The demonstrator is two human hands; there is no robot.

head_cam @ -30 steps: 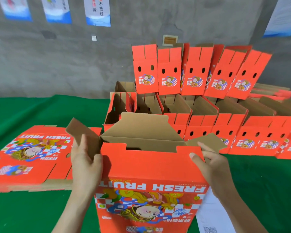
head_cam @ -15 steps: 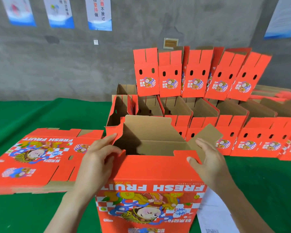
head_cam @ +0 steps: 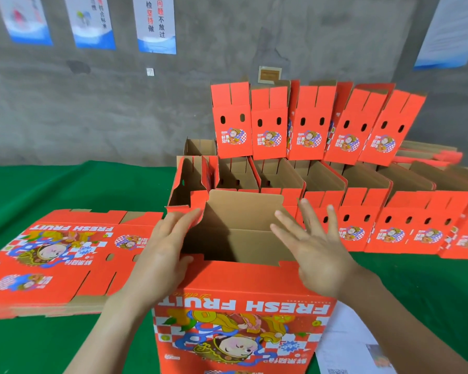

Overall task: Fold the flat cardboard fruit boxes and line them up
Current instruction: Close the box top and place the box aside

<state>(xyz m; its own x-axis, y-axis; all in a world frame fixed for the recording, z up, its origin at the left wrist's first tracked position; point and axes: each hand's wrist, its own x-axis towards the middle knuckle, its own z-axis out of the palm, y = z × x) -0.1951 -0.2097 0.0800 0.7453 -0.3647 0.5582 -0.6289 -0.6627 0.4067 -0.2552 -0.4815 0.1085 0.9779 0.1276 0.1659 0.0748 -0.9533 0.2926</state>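
Note:
A red "FRESH FRUIT" box [head_cam: 238,314] stands upright in front of me, its top open and its brown inside showing. My left hand [head_cam: 162,255] lies with straight fingers on the box's left end flap, pressing it inward. My right hand [head_cam: 316,249] is spread flat with straight fingers over the right end flap, which it hides. A stack of flat boxes [head_cam: 52,260] lies to the left. Folded boxes [head_cam: 389,228] stand in rows behind, with a second tier [head_cam: 308,122] on top of them.
The green table cover [head_cam: 38,346] runs under everything. White papers [head_cam: 346,344] lie at the right of the box. A grey wall with posters [head_cam: 154,22] rises behind the table. More flat cardboard [head_cam: 427,155] is piled at the far right.
Both end flaps, which stuck outward, are now pushed inward. My left hand moved from the box's outer left side onto its flap, and my right hand spread flat over the right flap.

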